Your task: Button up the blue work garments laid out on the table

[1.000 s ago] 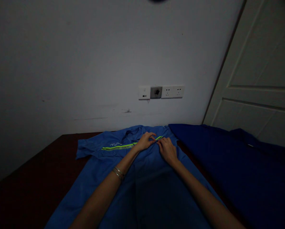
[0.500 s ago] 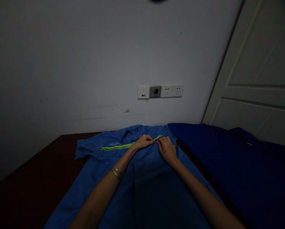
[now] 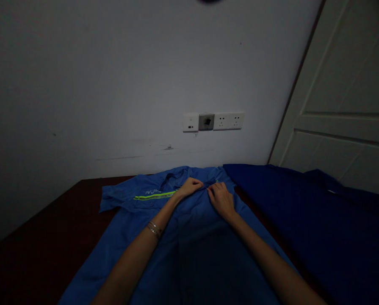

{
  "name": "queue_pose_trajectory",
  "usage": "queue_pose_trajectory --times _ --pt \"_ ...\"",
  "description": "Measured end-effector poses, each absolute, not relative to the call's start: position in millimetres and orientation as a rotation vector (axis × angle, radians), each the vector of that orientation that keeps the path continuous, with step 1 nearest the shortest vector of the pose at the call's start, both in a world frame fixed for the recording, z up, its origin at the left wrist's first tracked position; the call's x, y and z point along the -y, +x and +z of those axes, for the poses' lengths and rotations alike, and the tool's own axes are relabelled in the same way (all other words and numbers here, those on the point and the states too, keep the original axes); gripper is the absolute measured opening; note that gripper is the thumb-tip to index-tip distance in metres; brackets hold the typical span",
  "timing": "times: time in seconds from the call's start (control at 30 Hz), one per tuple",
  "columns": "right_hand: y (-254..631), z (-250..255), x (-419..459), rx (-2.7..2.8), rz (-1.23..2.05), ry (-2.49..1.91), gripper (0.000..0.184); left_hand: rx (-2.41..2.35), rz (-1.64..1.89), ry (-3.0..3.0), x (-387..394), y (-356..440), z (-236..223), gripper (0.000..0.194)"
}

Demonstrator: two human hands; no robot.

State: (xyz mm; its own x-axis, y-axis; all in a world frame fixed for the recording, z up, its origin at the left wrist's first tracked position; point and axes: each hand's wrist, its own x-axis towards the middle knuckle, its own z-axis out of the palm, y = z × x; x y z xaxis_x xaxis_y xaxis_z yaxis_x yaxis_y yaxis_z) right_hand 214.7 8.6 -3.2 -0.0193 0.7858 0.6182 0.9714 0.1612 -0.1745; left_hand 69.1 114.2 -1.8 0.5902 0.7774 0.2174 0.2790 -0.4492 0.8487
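Observation:
A blue work shirt (image 3: pixel 119 243) lies spread on a dark red table, its collar toward the wall and a short sleeve out to the left. A yellow-green reflective stripe (image 3: pixel 157 195) crosses its chest, with pale lettering above. My left hand (image 3: pixel 189 187), a bracelet (image 3: pixel 154 229) on its wrist, pinches the shirt's front near the chest. Just to its right, my right hand (image 3: pixel 221 198) also has its fingers closed on the cloth. A small fold of fabric rises between the two hands. Whether a button is there is too dark to tell.
Darker blue cloth (image 3: pixel 291 216) covers the right side, beside the shirt. The dark red tabletop (image 3: pixel 43 237) shows at left. A white wall with a row of sockets (image 3: pixel 229 121) stands behind, and a panelled white door (image 3: pixel 344 101) at the right.
The hands have shifted slightly apart, the left a little to the left. A fold of blue cloth now hides most of the stripe's right part.

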Motion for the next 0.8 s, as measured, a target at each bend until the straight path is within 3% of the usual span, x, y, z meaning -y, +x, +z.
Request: queue_pose_trajectory --times 0.23,0.37,0.8 --pt "214.7 -2.8 -8.2 1.856 -0.413 -1.691 0.023 -0.855 0.747 1.974 -111.6 68.2 1.9 0.039" --pt "214.9 -3.9 -8.9 1.854 -0.412 -1.7 0.024 -0.84 0.721 1.951 -112.9 68.8 -0.1 0.026" --pt "216.5 -8.5 -10.6 1.874 -0.454 -1.703 0.022 -0.795 0.828 2.168 -103.7 77.8 3.3 0.015"
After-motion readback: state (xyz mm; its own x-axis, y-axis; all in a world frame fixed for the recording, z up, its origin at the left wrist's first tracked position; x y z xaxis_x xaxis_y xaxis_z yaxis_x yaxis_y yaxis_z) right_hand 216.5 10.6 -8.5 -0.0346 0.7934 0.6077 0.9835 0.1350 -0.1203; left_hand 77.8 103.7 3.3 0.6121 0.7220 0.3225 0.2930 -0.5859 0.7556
